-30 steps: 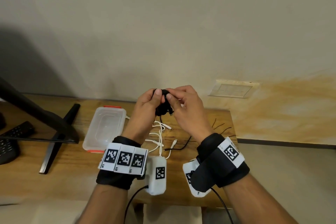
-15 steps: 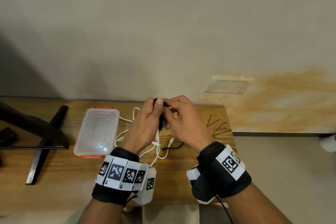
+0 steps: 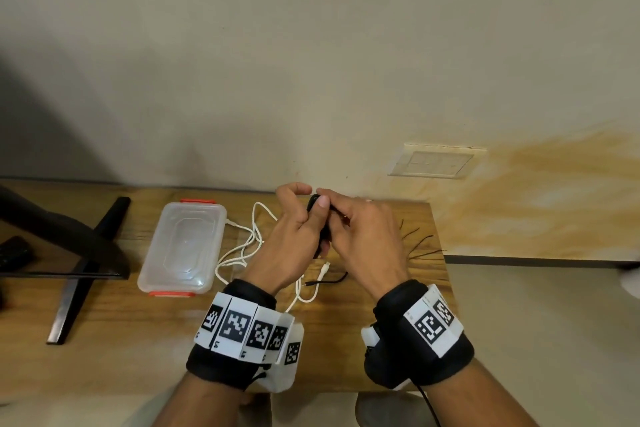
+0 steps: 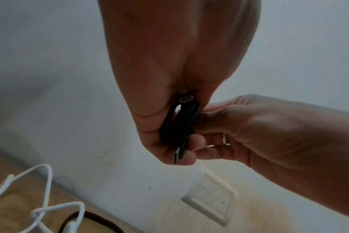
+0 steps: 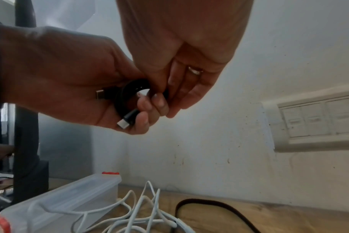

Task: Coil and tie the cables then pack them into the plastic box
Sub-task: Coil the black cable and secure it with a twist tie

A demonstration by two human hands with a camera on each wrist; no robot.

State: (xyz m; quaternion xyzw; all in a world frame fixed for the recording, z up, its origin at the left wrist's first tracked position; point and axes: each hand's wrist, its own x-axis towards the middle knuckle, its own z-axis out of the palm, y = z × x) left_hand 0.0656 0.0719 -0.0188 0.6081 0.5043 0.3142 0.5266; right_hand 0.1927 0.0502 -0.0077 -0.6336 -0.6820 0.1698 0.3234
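Observation:
A small black coiled cable (image 3: 314, 202) is held above the wooden table (image 3: 346, 350), close to the wall. My left hand (image 3: 306, 206) grips the coil (image 4: 179, 123) in its curled fingers, with both metal connectors sticking out. My right hand (image 3: 341, 215) pinches the same coil (image 5: 130, 93) from the right with thumb and fingertips (image 5: 159, 102). A clear plastic box (image 3: 183, 246) with orange clips lies to the left, its lid on. Loose white cables (image 3: 249, 246) sprawl between box and hands. A second black cable (image 3: 329, 282) lies on the table under my hands.
Thin black ties (image 3: 420, 243) lie near the table's right edge. A black monitor stand (image 3: 83, 270) and a keyboard corner (image 3: 14, 251) occupy the left. A switch plate (image 3: 436, 161) sits on the wall. The table's right edge is close to my right wrist.
Both hands have come down from in front of the wall toward the table, keeping hold of the black coil. The head view has tilted, showing more of the table.

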